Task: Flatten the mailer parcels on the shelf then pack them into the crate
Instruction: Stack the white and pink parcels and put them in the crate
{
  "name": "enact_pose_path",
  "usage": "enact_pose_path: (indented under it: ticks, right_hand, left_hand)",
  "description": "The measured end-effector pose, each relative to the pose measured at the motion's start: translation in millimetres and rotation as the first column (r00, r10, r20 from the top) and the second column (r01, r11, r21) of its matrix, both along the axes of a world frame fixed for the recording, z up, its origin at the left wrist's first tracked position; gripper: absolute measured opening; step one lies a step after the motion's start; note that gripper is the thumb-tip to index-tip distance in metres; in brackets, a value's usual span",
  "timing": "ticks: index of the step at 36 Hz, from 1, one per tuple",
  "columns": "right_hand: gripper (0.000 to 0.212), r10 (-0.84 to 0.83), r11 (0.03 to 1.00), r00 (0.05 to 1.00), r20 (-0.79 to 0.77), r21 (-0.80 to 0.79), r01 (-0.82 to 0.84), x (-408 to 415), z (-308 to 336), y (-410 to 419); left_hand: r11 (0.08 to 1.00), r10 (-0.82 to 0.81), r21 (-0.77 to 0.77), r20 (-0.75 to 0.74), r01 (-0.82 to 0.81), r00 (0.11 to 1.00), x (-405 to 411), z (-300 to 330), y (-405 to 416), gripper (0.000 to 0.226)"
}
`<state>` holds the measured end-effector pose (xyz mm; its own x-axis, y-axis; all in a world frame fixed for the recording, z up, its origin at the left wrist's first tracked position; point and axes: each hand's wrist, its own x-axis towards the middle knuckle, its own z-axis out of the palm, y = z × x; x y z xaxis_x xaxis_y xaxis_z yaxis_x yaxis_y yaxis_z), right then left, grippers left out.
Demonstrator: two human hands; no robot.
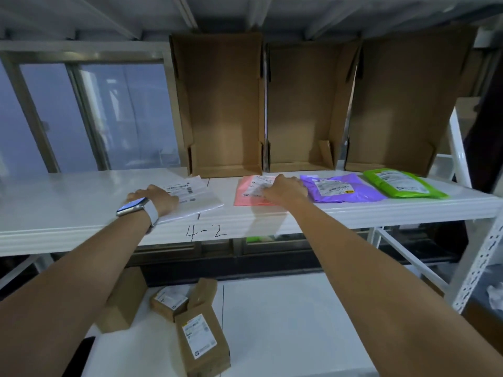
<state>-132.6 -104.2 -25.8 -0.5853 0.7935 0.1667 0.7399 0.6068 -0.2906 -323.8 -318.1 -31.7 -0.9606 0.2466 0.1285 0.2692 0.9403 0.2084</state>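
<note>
We are in the flattening step. Our left hand (156,198) lies on the white mailer (193,197) at the left of the shelf (68,205). Its fingers seem to lie flat on the mailer's near corner, but the back of the hand hides them, so we cannot tell if they curl. Our right hand (285,187) rests on the pink mailer (246,195), over the label. The fingers are bent a little at the far edge, and we cannot tell if they press only or also pinch the label.

To the right of the pink one lie the purple mailer (343,190) and then the green mailer (402,183), side by side in one row. The purple one looks wrinkled and the green one looks puffed, so we judge these two are not yet flattened.

The next move, as we judge, is to push the palms outward across the white and pink mailers, and then to reach right for the other two. No crate is in view; we will have to find it before packing.

The shelf is white metal, with "4-2" (206,232) written by hand on its front edge. Three open cardboard trays (226,104) stand against the back. On the lower shelf (285,322) lie a few brown parcels (201,341). At the left we see a window (89,115), and the light is dim.
</note>
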Motion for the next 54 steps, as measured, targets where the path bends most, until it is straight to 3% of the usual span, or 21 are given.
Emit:
enact_pose_path:
  ticks: [4,7,10,21,23,27,31,35,37,40,44,49,54]
  right_hand:
    - [0.056,0.012,1.000,1.000,0.007,-0.012,-0.012,7.4,5.1,4.4]
    - [0.031,0.053,0.997,0.998,-0.044,-0.049,-0.055,9.2,10.8,3.8]
    - [0.016,0.055,0.994,0.996,-0.071,-0.090,-0.061,8.5,14.2,1.9]
    - [0.018,0.044,0.987,0.989,-0.139,-0.146,-0.065,7.0,15.1,3.7]
    - [0.019,0.045,0.984,0.989,-0.144,-0.163,-0.068,6.8,14.9,3.7]
    - [0.019,0.032,0.974,0.984,-0.174,-0.216,-0.070,5.7,12.9,4.3]
    - [0.025,-0.013,0.953,0.964,-0.264,-0.295,-0.068,4.2,10.6,8.1]
    - [0.033,-0.171,0.826,0.847,-0.503,-0.542,-0.155,3.8,14.2,12.9]
    - [0.027,-0.308,0.650,0.710,-0.633,-0.685,-0.329,4.7,15.4,13.4]
    - [0.032,-0.438,0.463,0.544,-0.716,-0.698,-0.546,8.7,15.9,12.2]
    - [0.035,-0.482,0.438,0.415,-0.772,-0.622,-0.649,12.9,20.6,8.2]
    - [0.040,-0.528,0.363,0.331,-0.782,-0.560,-0.744,13.6,28.5,-3.2]
    - [0.034,-0.474,0.287,0.357,-0.805,-0.525,-0.801,10.7,35.0,-14.8]
  left_hand:
    - [0.999,0.052,0.012,-0.024,-0.052,0.998,3.0,8.8,3.0,0.079]
    - [0.999,0.038,0.002,0.029,-0.038,0.999,-0.4,18.1,-0.9,0.093]
    - [0.996,-0.029,0.084,0.068,0.023,0.997,4.6,27.1,-8.4,0.095]
    - [0.954,-0.084,0.293,0.082,0.056,0.993,7.5,19.1,-28.9,0.061]
    - [0.942,-0.082,0.331,0.100,0.045,0.992,8.9,18.2,-29.7,0.064]
    - [0.937,-0.068,0.347,0.088,0.033,0.994,10.9,18.1,-28.8,0.096]
    - [0.914,-0.070,0.403,0.043,0.047,0.997,18.2,16.9,-21.5,0.093]
    - [0.819,-0.149,0.573,0.175,0.022,0.973,19.0,15.8,-16.8,0.056]
    - [0.714,-0.222,0.700,0.249,-0.017,0.943,20.6,13.7,-12.5,0.061]
    - [0.570,-0.331,0.821,0.260,-0.027,0.907,24.5,12.1,-4.2,0.060]
    - [0.556,-0.384,0.830,0.214,0.040,0.898,28.6,14.2,7.4,0.049]
    - [0.564,-0.429,0.819,0.180,0.107,0.885,32.9,18.0,24.4,0.041]
    - [0.473,-0.492,0.879,0.209,0.058,0.845,45.2,20.3,42.7,0.035]
